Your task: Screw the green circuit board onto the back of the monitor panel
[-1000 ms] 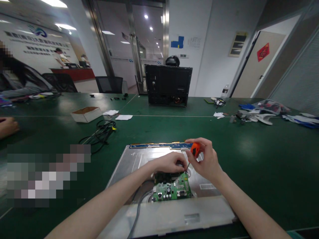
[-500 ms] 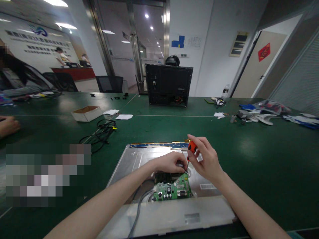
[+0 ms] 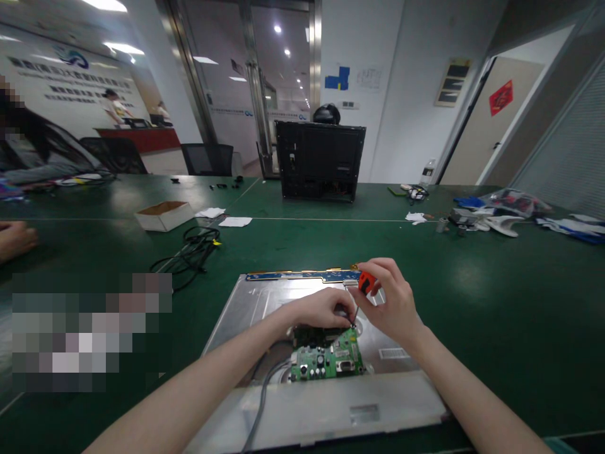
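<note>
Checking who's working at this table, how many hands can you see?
3: the left hand on the green circuit board, the right hand holding the orange screwdriver, and another person's hand at the far left edge.

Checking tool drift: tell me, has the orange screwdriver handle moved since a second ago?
Yes. The screwdriver handle moved slightly up, closer to the blue strip.

Right hand grips orange screwdriver over circuit board.

Circuit board lies on the panel — cardboard box and cables behind-left, computer case behind.
</note>
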`<state>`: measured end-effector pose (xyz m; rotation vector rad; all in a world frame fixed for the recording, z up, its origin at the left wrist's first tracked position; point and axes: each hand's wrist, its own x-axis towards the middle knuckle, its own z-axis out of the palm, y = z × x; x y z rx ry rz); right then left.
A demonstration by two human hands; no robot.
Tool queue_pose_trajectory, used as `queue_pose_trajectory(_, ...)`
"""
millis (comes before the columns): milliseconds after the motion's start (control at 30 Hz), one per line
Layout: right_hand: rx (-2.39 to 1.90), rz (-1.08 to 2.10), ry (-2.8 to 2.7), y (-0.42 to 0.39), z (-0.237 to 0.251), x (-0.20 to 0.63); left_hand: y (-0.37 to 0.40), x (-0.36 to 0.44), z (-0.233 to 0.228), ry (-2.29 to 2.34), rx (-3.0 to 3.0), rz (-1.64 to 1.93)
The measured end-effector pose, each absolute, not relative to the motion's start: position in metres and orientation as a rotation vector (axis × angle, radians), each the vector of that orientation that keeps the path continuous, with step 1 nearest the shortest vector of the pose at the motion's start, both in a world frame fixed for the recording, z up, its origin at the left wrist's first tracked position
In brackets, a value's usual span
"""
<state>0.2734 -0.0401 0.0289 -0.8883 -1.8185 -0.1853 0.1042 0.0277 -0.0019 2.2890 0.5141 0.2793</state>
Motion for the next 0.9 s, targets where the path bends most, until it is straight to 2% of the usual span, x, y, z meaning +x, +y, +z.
queue_pose_trajectory(700, -0.925, -0.204, -1.795, -0.0408, 0.0273, 0.2732, 0.0281, 0.1049, -0.0018, 0.514, 2.306, 0.247)
queue_pose_trajectory(900, -0.928, -0.11, -1.749, -0.0422, 0.0243, 0.2717, 0.0281, 0.1052, -0.0023, 0.524, 2.299, 0.246)
